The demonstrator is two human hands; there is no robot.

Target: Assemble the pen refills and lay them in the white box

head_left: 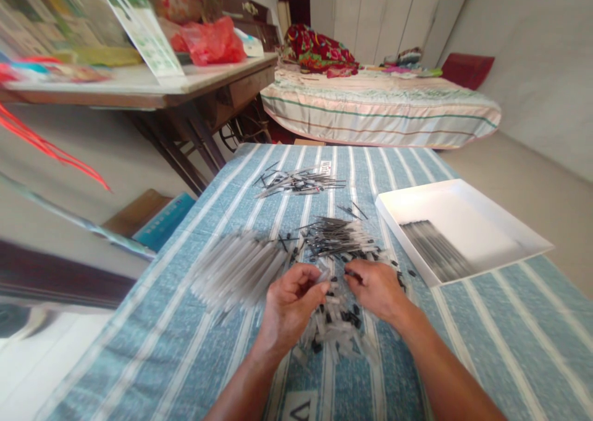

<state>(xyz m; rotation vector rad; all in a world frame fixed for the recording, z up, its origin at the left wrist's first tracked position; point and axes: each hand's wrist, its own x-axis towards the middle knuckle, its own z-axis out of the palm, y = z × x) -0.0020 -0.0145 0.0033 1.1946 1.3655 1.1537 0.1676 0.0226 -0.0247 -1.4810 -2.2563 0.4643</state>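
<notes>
My left hand (pixel 295 298) pinches a small clear plastic piece (pixel 323 276), perhaps a pen cap, between thumb and fingers. Just to its right, my right hand (pixel 377 287) is closed, fingertips together on something small and dark that I cannot make out. Below and between the hands lies a loose heap of clear plastic pieces (pixel 340 335) and little black plugs (pixel 356 316). A pile of thin dark pen refills (pixel 336 235) is just beyond my fingers. Left of my left hand, many translucent pen barrels (pixel 241 266) lie side by side, somewhat blurred.
A shallow white box (pixel 491 223) at the right holds a row of dark pens (pixel 435 251). Farther back lies another scattered pile of refills (pixel 301 181). The striped tablecloth (pixel 176 347) covers the table. A side desk (pixel 222 81) and a bed (pixel 380 106) stand beyond.
</notes>
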